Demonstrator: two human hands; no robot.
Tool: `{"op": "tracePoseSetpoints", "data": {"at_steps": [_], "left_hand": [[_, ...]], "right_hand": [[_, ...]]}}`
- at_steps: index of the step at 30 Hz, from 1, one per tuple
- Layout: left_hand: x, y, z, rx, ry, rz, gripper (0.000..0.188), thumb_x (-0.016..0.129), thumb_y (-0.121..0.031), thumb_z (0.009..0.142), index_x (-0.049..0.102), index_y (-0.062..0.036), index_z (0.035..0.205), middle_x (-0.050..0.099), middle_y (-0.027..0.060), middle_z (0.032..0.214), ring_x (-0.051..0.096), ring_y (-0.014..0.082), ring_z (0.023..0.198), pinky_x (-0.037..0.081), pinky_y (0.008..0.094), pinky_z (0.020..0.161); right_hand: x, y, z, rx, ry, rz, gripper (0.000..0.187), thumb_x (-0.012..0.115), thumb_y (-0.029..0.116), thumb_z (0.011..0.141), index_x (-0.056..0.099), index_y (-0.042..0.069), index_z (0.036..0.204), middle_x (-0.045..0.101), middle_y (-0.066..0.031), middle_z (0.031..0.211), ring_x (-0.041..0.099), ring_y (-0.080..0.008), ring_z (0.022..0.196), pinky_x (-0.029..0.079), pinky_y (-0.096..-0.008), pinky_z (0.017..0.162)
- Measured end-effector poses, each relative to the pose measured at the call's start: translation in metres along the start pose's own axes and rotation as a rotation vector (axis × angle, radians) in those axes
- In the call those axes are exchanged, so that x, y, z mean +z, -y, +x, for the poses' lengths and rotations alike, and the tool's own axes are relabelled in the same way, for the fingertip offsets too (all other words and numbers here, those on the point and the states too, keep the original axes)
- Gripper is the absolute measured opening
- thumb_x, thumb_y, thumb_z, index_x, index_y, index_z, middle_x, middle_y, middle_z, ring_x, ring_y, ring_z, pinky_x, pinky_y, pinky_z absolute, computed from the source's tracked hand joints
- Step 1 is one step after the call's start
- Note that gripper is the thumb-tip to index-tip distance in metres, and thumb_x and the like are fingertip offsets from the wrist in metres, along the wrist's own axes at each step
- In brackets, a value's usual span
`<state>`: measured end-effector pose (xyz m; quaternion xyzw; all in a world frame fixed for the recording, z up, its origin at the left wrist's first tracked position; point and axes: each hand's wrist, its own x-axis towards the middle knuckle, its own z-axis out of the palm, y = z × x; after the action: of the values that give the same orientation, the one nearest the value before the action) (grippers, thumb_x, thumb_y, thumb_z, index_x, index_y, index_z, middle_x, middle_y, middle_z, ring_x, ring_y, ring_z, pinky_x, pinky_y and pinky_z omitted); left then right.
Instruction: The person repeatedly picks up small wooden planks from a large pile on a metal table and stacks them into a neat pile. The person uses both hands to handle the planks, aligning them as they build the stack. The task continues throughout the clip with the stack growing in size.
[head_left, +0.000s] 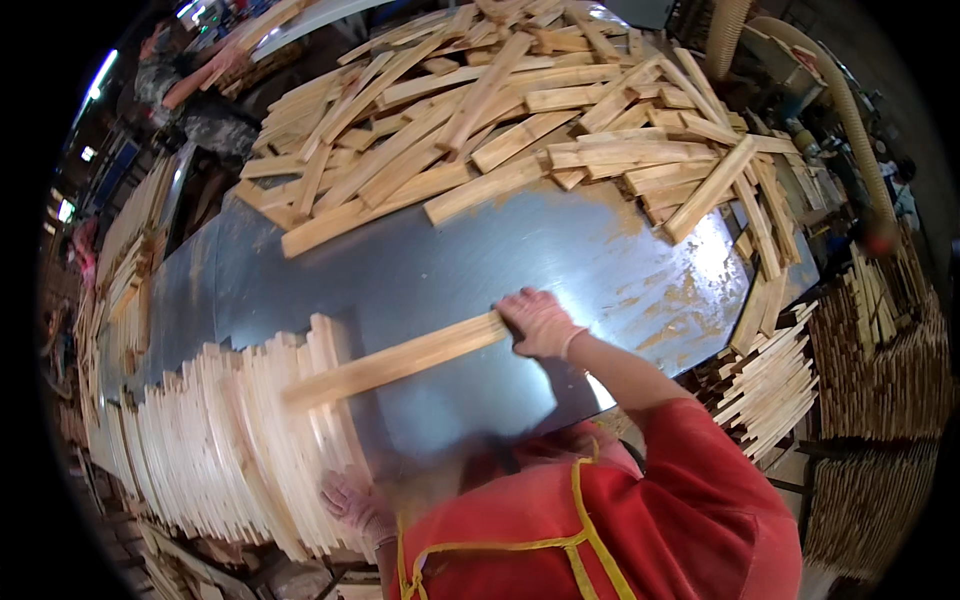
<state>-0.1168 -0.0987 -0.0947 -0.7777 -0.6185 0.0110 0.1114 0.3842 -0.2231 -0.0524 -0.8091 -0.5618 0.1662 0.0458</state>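
Observation:
My right hand (541, 322), in a pale pink work glove, grips the right end of a wooden board (405, 360) over the metal tabletop (420, 270). The board slants down to the left, and its blurred far end crosses a tight row of pale boards (220, 440) standing side by side. At the near ends of that row is my gloved left hand (355, 507), slightly blurred, with its fingers stretched toward the boards. Whether it presses on them I cannot tell.
A loose heap of boards (490, 110) covers the table's far side. Stacked boards (765, 390) stand at the right, beside larger piles (880, 350). A ribbed hose (850, 110) hangs at the upper right. Another person (190, 90) works at the upper left.

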Motion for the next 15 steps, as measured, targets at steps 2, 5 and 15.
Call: {"op": "tracePoseSetpoints", "data": {"at_steps": [2,5,15], "left_hand": [[-0.039,-0.043,0.024,-0.023,0.161,-0.022,0.093,0.071,-0.039,0.086,0.032,-0.0104,0.166,0.032,0.0130,0.171,0.027,0.0365,0.159,0.020,0.0521,0.132],[-0.054,-0.082,0.043,0.266,0.053,-0.033,0.094,0.077,-0.032,0.082,0.034,-0.0127,0.164,0.035,0.0126,0.169,0.028,0.0370,0.158,0.021,0.0532,0.131],[-0.081,-0.189,0.184,0.736,0.149,0.169,0.085,0.083,-0.028,0.078,0.046,-0.0119,0.153,0.063,0.0103,0.134,0.050,0.0333,0.137,0.030,0.0508,0.124]], "right_hand": [[0.020,0.005,0.010,-0.055,0.002,0.010,0.056,0.075,0.035,0.079,0.064,0.013,0.130,0.064,-0.0091,0.133,0.054,-0.0344,0.134,0.046,-0.0500,0.107],[0.040,0.009,0.005,-0.104,-0.097,0.203,0.049,0.072,0.034,0.080,0.067,0.013,0.124,0.068,-0.0126,0.122,0.059,-0.0345,0.124,0.048,-0.0497,0.104],[-0.017,-0.352,-0.045,1.020,-1.289,0.788,0.072,0.079,0.027,0.084,0.053,-0.002,0.145,0.060,-0.0281,0.138,0.061,-0.0419,0.121,0.048,-0.0466,0.108]]}}
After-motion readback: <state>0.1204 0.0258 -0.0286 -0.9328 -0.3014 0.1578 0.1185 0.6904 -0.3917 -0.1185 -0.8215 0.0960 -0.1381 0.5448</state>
